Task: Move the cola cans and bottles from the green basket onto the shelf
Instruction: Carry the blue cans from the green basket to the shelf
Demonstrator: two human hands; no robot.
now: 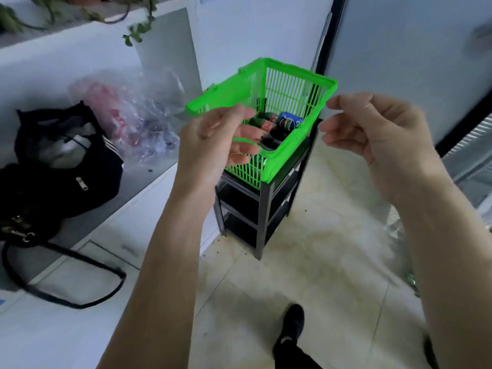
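A green plastic basket (287, 83) stands on top of a small dark shelf rack (263, 209) on the floor. Inside it lie a blue cola can (288, 123) and dark cola bottles with red labels (266, 126). My left hand (213, 145) is raised in front of the basket's near left rim, fingers curled and apart, with a thin green handle running past the fingertips. My right hand (372, 131) hovers just right of the basket's right rim, fingers bent, holding nothing. Part of the basket's contents is hidden behind my left hand.
A low white counter on the left carries a black bag (61, 166) with a long strap and a clear plastic bag (133, 110). A plant hangs above. Glass panels stand at the right. My black shoe (291, 323) is on the tiled floor.
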